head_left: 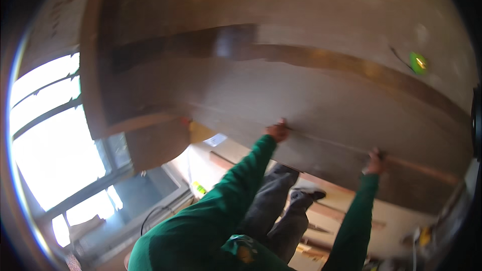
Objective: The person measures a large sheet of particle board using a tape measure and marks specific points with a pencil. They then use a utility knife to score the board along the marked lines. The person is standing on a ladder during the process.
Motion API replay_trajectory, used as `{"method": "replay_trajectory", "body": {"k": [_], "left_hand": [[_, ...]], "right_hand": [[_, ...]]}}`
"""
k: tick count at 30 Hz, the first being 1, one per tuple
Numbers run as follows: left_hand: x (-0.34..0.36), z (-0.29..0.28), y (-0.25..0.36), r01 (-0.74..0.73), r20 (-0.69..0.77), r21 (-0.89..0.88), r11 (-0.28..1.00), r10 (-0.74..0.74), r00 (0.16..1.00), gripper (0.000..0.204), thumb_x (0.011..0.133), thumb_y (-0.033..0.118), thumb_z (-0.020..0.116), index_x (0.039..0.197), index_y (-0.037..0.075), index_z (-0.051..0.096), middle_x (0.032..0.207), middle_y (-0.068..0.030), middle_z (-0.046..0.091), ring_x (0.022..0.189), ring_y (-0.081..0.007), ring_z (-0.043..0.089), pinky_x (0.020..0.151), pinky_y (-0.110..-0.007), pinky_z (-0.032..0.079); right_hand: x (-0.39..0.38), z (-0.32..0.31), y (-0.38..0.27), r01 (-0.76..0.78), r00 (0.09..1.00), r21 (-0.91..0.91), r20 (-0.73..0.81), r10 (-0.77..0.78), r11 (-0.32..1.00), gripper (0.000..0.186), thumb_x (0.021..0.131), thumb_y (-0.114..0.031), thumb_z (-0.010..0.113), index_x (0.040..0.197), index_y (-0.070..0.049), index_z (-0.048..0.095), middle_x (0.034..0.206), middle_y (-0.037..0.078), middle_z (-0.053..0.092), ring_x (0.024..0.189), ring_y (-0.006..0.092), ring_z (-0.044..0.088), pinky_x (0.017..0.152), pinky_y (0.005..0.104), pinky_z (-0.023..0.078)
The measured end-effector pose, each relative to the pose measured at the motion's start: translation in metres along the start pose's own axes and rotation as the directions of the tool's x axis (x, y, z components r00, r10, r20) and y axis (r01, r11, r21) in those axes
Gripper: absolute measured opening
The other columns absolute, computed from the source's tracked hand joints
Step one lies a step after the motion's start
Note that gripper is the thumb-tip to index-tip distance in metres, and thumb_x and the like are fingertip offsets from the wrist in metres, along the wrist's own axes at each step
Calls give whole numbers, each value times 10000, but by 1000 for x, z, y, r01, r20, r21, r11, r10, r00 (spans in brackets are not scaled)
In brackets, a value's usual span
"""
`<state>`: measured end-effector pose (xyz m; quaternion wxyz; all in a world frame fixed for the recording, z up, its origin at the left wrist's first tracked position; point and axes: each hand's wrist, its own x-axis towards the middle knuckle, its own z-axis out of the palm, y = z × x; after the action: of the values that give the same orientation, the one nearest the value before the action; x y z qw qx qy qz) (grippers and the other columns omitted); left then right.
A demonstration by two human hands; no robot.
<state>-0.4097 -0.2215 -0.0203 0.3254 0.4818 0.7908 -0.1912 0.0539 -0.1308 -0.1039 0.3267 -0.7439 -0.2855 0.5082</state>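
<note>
A large brown-grey panel (321,93) spans the view in front of me, with a pale line running across its lower part. My left hand (277,131) is at that line near the middle, fingers closed and thumb side up. Farther right, my right hand (374,162) is closed at the same line. What either hand pinches, if anything, is too blurred to make out. A darker brown band (321,57) crosses the panel above both hands.
A bright green object (418,63) with a dark cord is at the panel's upper right. Bright windows (55,150) stand at the left. Below lie wooden strips (331,213) on the floor near my shoe (309,193). Clutter including a yellow item (426,236) is at lower right.
</note>
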Motion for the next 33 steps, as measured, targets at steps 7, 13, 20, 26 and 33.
{"method": "replay_trajectory", "body": {"k": [7, 13, 20, 26, 33], "left_hand": [[70, -33, -47, 459, 422, -889, 12, -370, 827, 267, 995, 348, 609, 1147, 131, 643, 853, 21, 681, 768, -92, 674, 583, -224, 563], [75, -44, -70, 486, 478, -873, -32, -249, 842, 428, 994, 508, 568, 1105, 106, 663, 856, -19, 706, 701, -119, 678, 633, -235, 616], [100, -48, -45, 459, 446, -887, -47, -346, 826, 410, 1037, 448, 513, 1074, 59, 638, 757, -55, 670, 609, -120, 642, 567, -222, 606], [99, -37, -57, 358, 331, -933, -19, -433, 839, 463, 1044, 461, 494, 1062, 39, 685, 806, -22, 688, 560, -71, 574, 524, -178, 564], [127, -47, -49, 341, 306, -940, 30, -369, 877, 502, 1065, 451, 423, 1109, 34, 698, 897, -36, 738, 605, -51, 623, 527, -166, 574]], "right_hand": [[-59, 69, -71, -264, 935, -459, -339, 107, 848, 222, 816, -265, 735, 841, -51, 681, 705, 117, 709, 715, 301, 700, 688, 428, 536], [-70, 74, -103, -385, 884, -226, -370, 286, 895, 276, 880, -300, 683, 892, -26, 662, 779, 112, 733, 788, 261, 724, 730, 407, 546], [-79, 84, -115, -390, 872, -110, -364, 328, 914, 256, 873, -292, 674, 894, -37, 673, 795, 122, 726, 820, 301, 710, 762, 420, 544], [-89, 77, -112, -468, 863, -76, -256, 436, 881, 310, 873, -322, 706, 979, -31, 689, 1000, 202, 713, 978, 386, 677, 856, 471, 537], [-72, 86, -127, -428, 873, -188, -338, 351, 884, 329, 883, -308, 716, 1006, -5, 676, 1002, 217, 716, 978, 381, 687, 844, 473, 542]]}}
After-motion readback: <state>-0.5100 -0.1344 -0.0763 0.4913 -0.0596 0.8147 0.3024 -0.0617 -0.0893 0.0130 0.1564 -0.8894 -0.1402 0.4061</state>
